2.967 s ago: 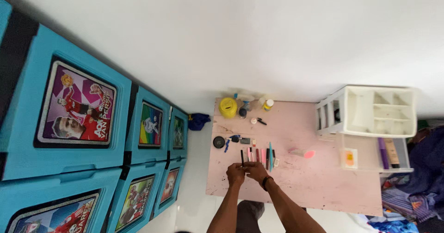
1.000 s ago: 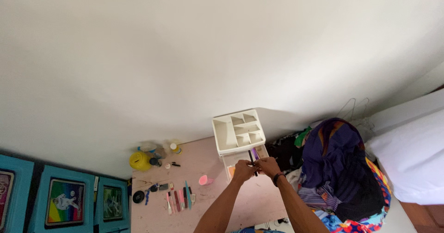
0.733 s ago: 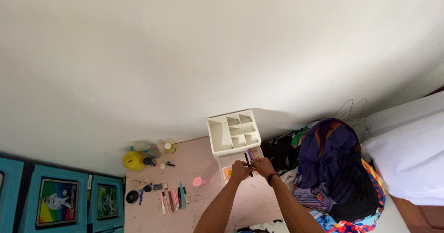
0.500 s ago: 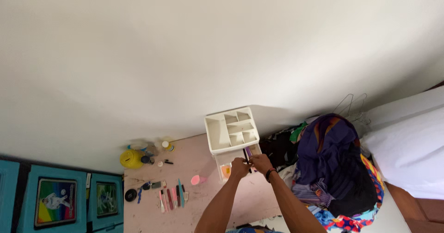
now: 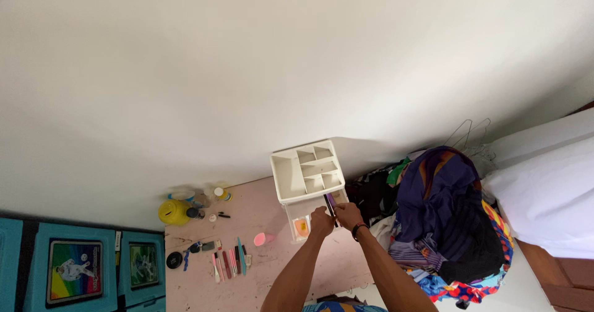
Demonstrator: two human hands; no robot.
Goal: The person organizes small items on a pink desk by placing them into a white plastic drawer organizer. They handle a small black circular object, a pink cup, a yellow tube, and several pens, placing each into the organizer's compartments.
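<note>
A: Fingers [image 5: 328, 211] of both hands pinch a thin black stick [image 5: 330, 204]. Left hand [image 5: 321, 221] grips its near end, right hand [image 5: 348, 215] closes on it from the other side.

B: Position of the stick relative to the white organiser [image 5: 307, 174]?

A: Directly in front of the organiser's compartment top, over the open drawer [image 5: 298, 213] that sticks out of its base. The stick's far tip points into the drawer, beside a purple stick [image 5: 331, 199] lying there. Whether it touches the drawer floor: cannot tell.

B: Other drawer contents?

A: One small orange item [image 5: 301, 226] at the near left corner of the drawer.

B: Rest of the pink desk [image 5: 247, 287]?

A: Left of the organiser: a pink cup [image 5: 262, 239] on its side, then a row of pens and small tools [image 5: 228, 263], and a yellow round container [image 5: 173, 212] by the wall. Right of the organiser: a heap of coloured clothes [image 5: 451, 219], off the desk.
</note>
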